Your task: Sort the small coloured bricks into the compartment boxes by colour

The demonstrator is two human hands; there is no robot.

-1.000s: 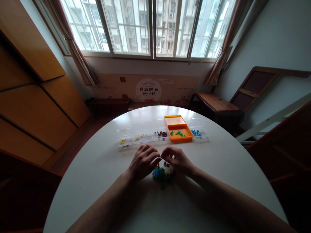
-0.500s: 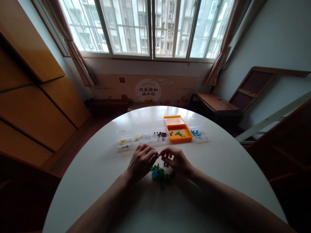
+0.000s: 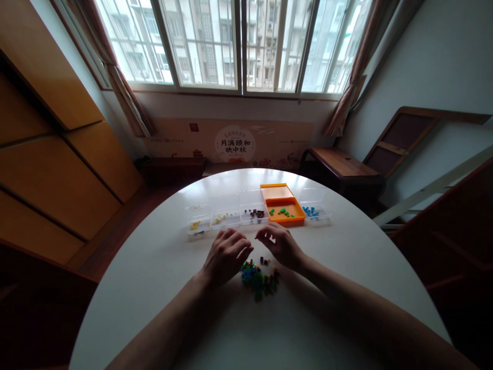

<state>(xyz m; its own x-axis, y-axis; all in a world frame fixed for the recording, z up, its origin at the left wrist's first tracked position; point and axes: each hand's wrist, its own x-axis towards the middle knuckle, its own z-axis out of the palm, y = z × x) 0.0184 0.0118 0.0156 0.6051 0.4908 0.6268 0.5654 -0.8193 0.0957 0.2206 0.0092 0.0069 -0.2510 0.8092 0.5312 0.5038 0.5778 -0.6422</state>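
Observation:
Left of the loose pile, my left hand (image 3: pixel 227 255) is curled palm down, with thumb and fingertips close together; whatever lies between them, if anything, is hidden. My right hand (image 3: pixel 281 245) pinches a small dark brown toy brick (image 3: pixel 256 238) between thumb and fingertips, just above the table and in front of the boxes. Between my wrists lies a pile of tiny toy bricks (image 3: pixel 252 277) in blue, green and brown. A few brown bricks (image 3: pixel 264 260) sit at its upper edge.
Open clear boxes stand in a row: one with yellow bricks (image 3: pixel 195 225), one with cream bricks (image 3: pixel 225 217), one with dark brown bricks (image 3: pixel 256 213), one with blue bricks (image 3: pixel 310 211). An orange box (image 3: pixel 287 222) holds green bricks. All stand on a round white table (image 3: pixel 154 267).
My hands have parted. The right hand has moved slightly up and away with the small brown brick, uncovering more of the pile. The left hand has barely moved.

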